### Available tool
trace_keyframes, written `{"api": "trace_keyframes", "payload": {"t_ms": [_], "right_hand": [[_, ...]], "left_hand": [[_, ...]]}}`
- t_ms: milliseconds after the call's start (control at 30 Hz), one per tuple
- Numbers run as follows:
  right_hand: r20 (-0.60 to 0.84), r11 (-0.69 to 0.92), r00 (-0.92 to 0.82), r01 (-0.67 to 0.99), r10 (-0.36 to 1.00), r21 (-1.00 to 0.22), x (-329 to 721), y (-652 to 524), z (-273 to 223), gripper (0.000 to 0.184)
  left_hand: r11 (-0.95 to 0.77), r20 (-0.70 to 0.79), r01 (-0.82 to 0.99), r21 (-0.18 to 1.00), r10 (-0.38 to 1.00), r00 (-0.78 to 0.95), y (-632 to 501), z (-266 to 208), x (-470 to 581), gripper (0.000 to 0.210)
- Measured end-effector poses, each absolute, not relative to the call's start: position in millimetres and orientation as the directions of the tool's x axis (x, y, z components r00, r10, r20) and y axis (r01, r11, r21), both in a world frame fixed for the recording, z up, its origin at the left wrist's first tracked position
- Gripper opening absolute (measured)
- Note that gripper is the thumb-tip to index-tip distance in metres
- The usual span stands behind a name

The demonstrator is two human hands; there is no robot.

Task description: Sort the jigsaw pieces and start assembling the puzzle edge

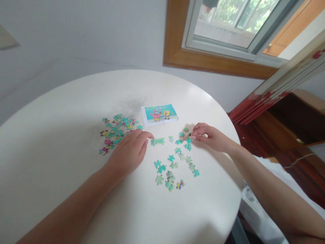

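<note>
Here, puzzle strip [157,141] beside left fingers [147,135]; pieces [188,147] near right fingers [201,129]

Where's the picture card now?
Head view, near centre: the picture card lies on the white table, right of the big puzzle pile, beyond the left hand.

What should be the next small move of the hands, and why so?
Perhaps slide the single piece left with the right hand and test it against the joined strip. It lies just off the strip's right end, and the left hand has a fingertip by the left end, near enough to steady it. Fit is unclear.
</note>
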State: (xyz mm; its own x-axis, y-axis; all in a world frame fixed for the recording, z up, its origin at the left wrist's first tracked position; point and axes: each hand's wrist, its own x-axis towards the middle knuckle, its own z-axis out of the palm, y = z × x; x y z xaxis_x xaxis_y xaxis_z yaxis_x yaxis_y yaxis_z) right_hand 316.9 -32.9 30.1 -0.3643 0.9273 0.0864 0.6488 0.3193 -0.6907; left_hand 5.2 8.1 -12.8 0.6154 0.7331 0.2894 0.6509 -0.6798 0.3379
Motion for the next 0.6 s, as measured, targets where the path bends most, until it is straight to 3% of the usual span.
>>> {"api": "trace_keyframes", "payload": {"t_ms": [200,400,600], "right_hand": [[0.106,0.437,-0.476,0.668,0.873,-0.602,314.3,-15.9,32.0,0.022],[-0.012,0.541,-0.638,0.664,0.770,-0.517,308.1,-5.5,36.7,0.019],[-0.015,0.509,-0.555,0.773,0.832,-0.378,305.9,-9.6,39.0,0.015]], "left_hand": [[-0.673,0.281,0.658,0.337,0.739,0.612,6.7,-13.1,5.1,0.028],[-0.665,0.275,0.663,0.344,0.746,0.606,6.1,-11.8,5.3,0.028],[-0.658,0.268,0.668,0.346,0.752,0.602,5.4,-10.0,6.6,0.028]]}}
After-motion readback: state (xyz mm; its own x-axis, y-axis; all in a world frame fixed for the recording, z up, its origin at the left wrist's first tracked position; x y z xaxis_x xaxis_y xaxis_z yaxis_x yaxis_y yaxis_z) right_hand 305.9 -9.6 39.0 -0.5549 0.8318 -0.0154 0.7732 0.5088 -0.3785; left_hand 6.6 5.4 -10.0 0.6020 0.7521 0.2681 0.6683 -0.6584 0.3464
